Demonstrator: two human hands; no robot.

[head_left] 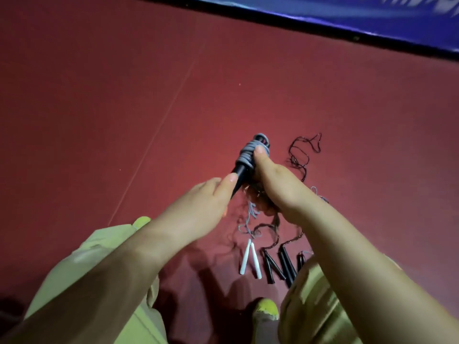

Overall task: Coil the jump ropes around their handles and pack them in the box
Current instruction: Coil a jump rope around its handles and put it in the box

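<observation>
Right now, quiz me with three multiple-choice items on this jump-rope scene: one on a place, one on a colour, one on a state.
1. Where does the pair of white handles lie?
A. on the red floor, left of the black handles
B. inside a box
C. on the blue mat

2. What colour is the rope coiled round the held black handle?
A. yellow
B. grey
C. green

3. How is that coiled handle held?
A. lying loose on the floor
B. by the left hand alone
C. by both hands

Key: 1 A, they rest on the floor beside the black ones. 2 B, the loops are grey. 3 C, the left hand holds its lower end and the right hand pins the coils with the thumb.
</observation>
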